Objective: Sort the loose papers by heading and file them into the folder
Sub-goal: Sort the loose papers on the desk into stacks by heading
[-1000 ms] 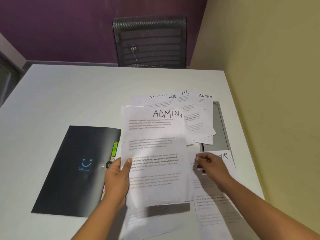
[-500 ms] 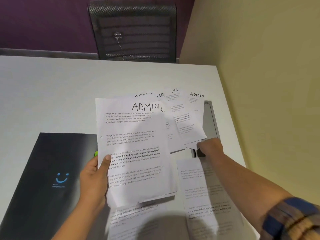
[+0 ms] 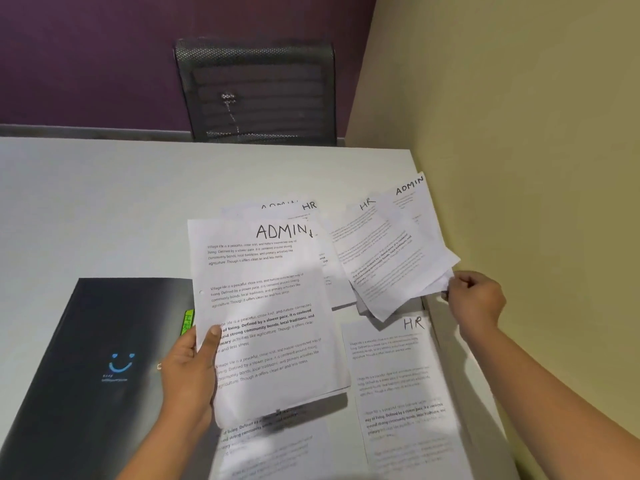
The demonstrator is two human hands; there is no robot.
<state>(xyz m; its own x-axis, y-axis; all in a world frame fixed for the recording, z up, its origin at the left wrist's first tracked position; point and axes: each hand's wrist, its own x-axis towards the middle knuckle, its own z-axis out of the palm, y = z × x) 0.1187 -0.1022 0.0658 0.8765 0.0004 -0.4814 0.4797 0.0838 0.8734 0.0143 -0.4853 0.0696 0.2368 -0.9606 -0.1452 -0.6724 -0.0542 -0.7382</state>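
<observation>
At the near edge a printed sheet (image 3: 270,448) lies flat on the table (image 3: 104,202), partly under the paper held above it. To its right lies an HR sheet (image 3: 398,375), also flat, heading up.

The left hand (image 3: 188,372) grips an ADMIN sheet (image 3: 270,306) by its left edge, thumb on top and fingers curled beneath, holding it just above the table. Whether more sheets sit under that one I cannot tell.

Left of this hand lies the folder (image 3: 86,358), black and closed, with a blue smile mark on its cover. A green tab (image 3: 187,322) sticks out at its right edge, just beside the left thumb.

Further right, the right hand (image 3: 476,303) pinches the lower corner of a fan (image 3: 377,265) of a few sheets, tilted and lifted off the table; one is headed HR, another ADMIN.

Behind the ADMIN sheet, more papers (image 3: 277,207) lie overlapped on the table, their ADMIN and HR headings half hidden.

Past the table's far edge stands a dark mesh chair (image 3: 256,91).
</observation>
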